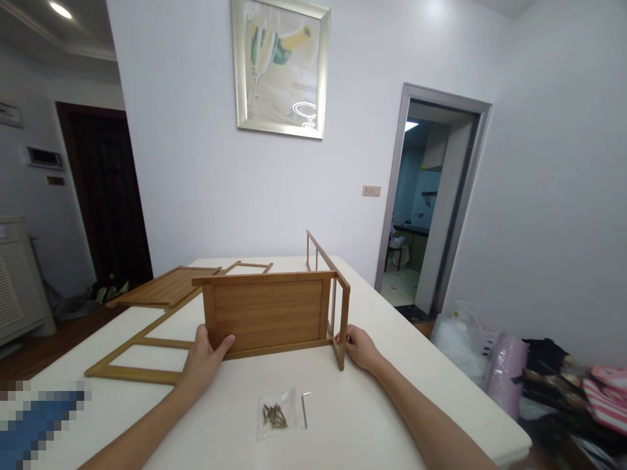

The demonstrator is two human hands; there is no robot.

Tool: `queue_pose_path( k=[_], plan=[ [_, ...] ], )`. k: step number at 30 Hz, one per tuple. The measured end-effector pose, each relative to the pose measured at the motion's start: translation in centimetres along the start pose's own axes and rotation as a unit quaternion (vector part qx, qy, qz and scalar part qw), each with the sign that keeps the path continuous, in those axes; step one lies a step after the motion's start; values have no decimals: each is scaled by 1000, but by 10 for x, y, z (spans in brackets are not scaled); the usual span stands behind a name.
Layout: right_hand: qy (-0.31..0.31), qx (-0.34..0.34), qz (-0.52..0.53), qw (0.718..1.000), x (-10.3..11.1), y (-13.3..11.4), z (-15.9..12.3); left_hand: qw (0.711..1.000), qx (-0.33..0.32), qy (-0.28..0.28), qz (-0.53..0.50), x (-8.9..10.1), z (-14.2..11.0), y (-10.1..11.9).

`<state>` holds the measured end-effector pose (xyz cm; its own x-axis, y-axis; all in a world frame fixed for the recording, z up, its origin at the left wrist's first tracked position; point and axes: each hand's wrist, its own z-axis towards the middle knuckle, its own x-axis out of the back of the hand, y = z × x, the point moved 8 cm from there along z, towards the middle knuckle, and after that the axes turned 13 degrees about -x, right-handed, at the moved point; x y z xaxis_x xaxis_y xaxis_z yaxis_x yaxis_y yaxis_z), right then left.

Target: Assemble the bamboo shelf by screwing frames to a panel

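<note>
A rectangular wooden panel (269, 312) stands on its long edge in the middle of the table. My left hand (206, 359) grips its lower left corner, with the thumb on the near face and the other fingers partly hidden behind. At the panel's right end a slatted wooden side frame (345, 307) stands upright, running away toward the wall. My right hand (361, 347) is closed at the frame's lower near corner; whether a screw sits in those fingers I cannot make out. Nearer to me lie a clear bag of screws (275, 416) and an L-shaped hex key (305, 411).
On the white table (215, 437), another wooden frame (132, 373) lies flat at left, with a second wooden panel (171, 286) behind it. A wall with a picture (279, 65) rises beyond the table. Bags and a pink roll (507, 372) are heaped at right.
</note>
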<state>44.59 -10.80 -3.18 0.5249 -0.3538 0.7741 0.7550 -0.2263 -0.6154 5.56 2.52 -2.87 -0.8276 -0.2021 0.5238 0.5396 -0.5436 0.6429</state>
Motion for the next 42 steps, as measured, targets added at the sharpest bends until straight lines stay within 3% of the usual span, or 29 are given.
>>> queue_pose_path(
  k=[17,42],
  plan=[
    [-2,-5,36,999,-3,10,9,1000,6,-10,-16,-3,0,-3],
    [-2,-20,8,1000,-1,2,6,1000,-9,1,-8,-1,0,-1]
  ],
)
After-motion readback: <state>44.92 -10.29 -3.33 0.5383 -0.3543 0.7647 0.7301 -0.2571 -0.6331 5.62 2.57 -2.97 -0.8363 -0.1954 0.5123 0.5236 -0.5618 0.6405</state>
